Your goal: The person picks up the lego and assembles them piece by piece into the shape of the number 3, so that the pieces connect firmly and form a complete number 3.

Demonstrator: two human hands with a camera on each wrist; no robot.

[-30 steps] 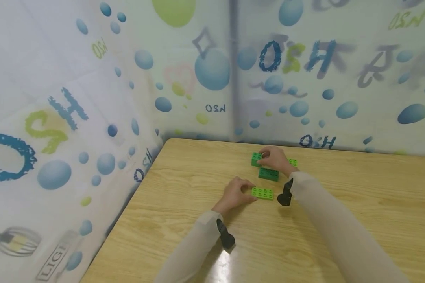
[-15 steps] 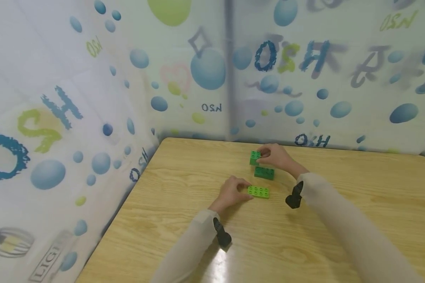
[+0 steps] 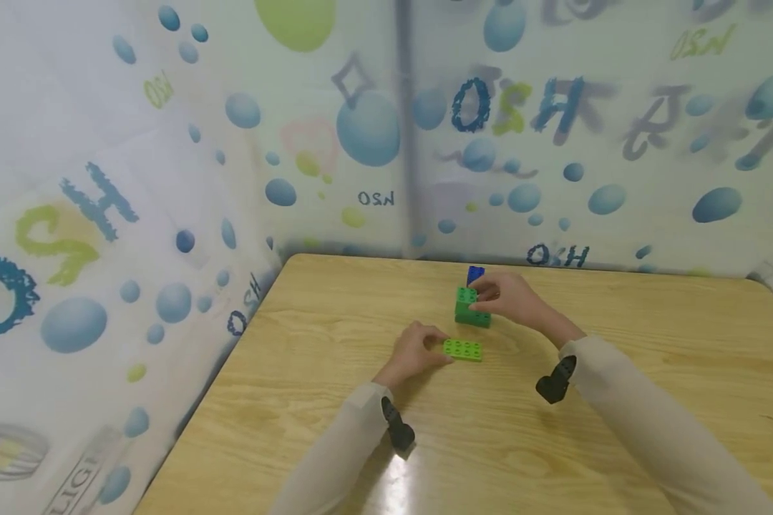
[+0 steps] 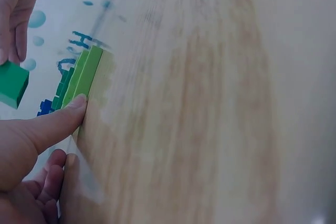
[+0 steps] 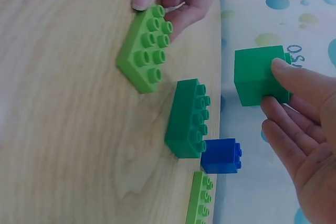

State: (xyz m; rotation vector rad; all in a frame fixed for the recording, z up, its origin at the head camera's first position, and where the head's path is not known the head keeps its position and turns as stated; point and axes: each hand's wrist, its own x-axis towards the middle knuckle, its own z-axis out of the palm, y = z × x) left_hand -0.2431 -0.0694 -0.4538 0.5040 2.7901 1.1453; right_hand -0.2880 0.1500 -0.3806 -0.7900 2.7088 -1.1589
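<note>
My left hand grips the left end of a light green eight-stud brick lying flat on the table, thumb on one side and a finger on the other. In the right wrist view, my right hand pinches a green block between thumb and fingers, raised off the table. A longer dark green brick sits on the table between that block and the light green brick. The left wrist view shows my left thumb against the light green brick, with the raised green block at the left edge.
A blue brick stands beyond the dark green one, and a second light green brick lies near it at the bottom of the right wrist view. The wooden table meets a patterned curtain behind and at the left.
My right hand has brought the green block nearer, so it now overlaps the dark green brick in the head view. The blue brick has come into sight behind it. The left hand keeps its hold.
</note>
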